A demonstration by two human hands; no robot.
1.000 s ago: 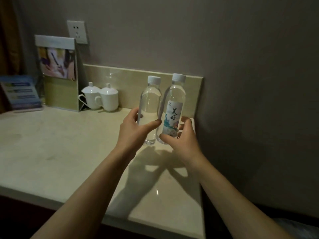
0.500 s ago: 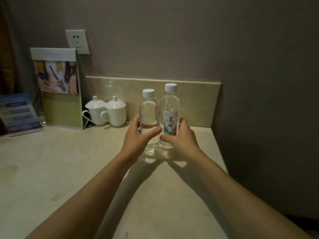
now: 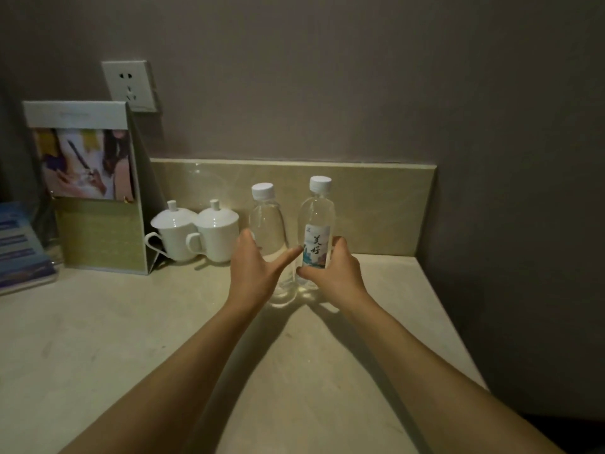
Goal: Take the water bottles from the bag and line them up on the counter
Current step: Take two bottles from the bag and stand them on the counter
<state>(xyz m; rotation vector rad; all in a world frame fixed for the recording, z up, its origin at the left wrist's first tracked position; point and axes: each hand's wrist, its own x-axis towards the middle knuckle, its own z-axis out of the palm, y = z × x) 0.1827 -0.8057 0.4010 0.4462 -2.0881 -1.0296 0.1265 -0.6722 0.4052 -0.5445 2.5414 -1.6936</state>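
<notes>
Two clear water bottles with white caps stand upright side by side on the beige counter [image 3: 131,339], near the back splash. My left hand [image 3: 257,271] wraps the plain bottle [image 3: 266,224], with the fingers on its left side and the thumb stretched across its front. My right hand [image 3: 330,273] grips the lower part of the labelled bottle [image 3: 317,221], whose label faces me. The bottles' bases almost touch. No bag is in view.
Two white lidded cups [image 3: 196,234] stand just left of the bottles. Further left are an upright menu stand [image 3: 88,191] and blue leaflets [image 3: 19,247]. A wall socket [image 3: 129,85] sits above. The wall [image 3: 507,224] closes off the counter on the right.
Both bottles have moved away from me toward the back splash and now rest on the counter. My left thumb has straightened across the plain bottle.
</notes>
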